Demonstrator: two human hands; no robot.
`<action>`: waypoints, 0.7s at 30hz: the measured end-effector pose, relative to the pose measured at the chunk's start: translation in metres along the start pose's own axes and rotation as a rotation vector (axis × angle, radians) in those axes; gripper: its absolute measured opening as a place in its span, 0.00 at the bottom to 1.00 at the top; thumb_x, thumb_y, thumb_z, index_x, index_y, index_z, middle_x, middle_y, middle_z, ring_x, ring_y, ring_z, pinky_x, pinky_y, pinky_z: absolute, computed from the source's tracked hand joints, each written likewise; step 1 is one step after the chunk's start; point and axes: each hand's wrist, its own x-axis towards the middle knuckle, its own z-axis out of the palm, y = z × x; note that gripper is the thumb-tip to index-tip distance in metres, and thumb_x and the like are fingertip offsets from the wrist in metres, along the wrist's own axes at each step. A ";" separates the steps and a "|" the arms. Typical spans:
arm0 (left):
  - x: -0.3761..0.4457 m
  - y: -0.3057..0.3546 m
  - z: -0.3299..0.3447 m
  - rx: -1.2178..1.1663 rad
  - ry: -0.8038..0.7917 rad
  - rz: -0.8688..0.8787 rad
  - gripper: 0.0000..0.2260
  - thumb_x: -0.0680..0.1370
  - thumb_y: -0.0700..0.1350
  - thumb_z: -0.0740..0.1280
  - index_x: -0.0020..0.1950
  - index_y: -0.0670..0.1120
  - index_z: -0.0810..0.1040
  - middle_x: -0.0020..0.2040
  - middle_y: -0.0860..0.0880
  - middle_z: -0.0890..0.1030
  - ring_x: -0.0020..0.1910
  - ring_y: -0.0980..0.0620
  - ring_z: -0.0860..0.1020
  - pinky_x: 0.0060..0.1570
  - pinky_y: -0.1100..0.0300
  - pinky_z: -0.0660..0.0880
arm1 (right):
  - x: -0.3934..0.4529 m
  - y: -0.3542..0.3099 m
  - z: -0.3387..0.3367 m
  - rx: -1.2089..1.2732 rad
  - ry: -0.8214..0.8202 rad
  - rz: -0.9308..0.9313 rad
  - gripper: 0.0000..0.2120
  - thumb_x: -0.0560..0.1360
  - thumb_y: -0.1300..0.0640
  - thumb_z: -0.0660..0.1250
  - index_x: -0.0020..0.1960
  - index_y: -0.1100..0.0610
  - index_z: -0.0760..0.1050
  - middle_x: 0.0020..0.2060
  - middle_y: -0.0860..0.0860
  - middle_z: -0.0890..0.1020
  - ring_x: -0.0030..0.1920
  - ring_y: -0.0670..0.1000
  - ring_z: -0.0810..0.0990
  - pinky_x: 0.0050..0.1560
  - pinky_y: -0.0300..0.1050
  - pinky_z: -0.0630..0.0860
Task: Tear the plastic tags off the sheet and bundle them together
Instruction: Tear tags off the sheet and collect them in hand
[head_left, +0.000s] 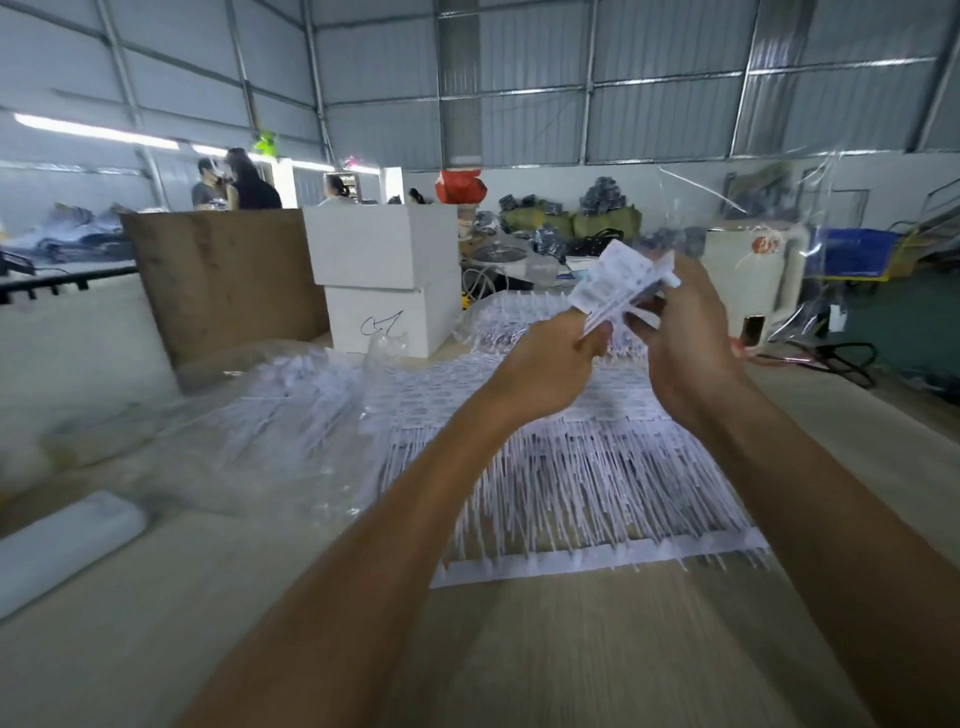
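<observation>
Up high, the left hand (550, 371) and right hand (685, 338) pinch a blurry bunch of plastic tags (618, 286); their tips hide behind fingers.

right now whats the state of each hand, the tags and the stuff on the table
left hand: raised, pinching the lower end of the bundle
right hand: raised, fingers curled round the bundle
bundle of tags: torn off, held in the air between both hands
tag sheet: flat on the table, many tags still attached
plastic bag: lying on the table, crumpled, tags inside
white boxes: stacked, closed
</observation>
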 end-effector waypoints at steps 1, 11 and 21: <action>-0.006 -0.011 -0.013 -0.018 0.041 -0.024 0.14 0.86 0.50 0.56 0.47 0.47 0.76 0.39 0.49 0.78 0.36 0.57 0.78 0.38 0.54 0.72 | -0.003 0.004 0.001 -0.156 -0.037 -0.083 0.08 0.85 0.55 0.58 0.51 0.48 0.75 0.47 0.45 0.80 0.46 0.44 0.78 0.50 0.40 0.76; -0.129 -0.122 -0.174 -0.006 0.690 -0.511 0.13 0.84 0.50 0.60 0.48 0.46 0.81 0.50 0.34 0.80 0.48 0.32 0.78 0.50 0.40 0.77 | -0.112 0.062 0.064 -0.835 -0.916 -0.412 0.06 0.82 0.61 0.64 0.55 0.58 0.80 0.47 0.52 0.83 0.48 0.51 0.80 0.52 0.53 0.77; -0.208 -0.159 -0.206 0.108 0.266 -0.664 0.13 0.84 0.40 0.60 0.40 0.42 0.76 0.25 0.56 0.69 0.23 0.57 0.70 0.20 0.72 0.60 | -0.128 0.133 0.207 -1.188 -0.802 -0.376 0.26 0.80 0.51 0.67 0.75 0.51 0.65 0.72 0.56 0.68 0.70 0.60 0.67 0.67 0.55 0.71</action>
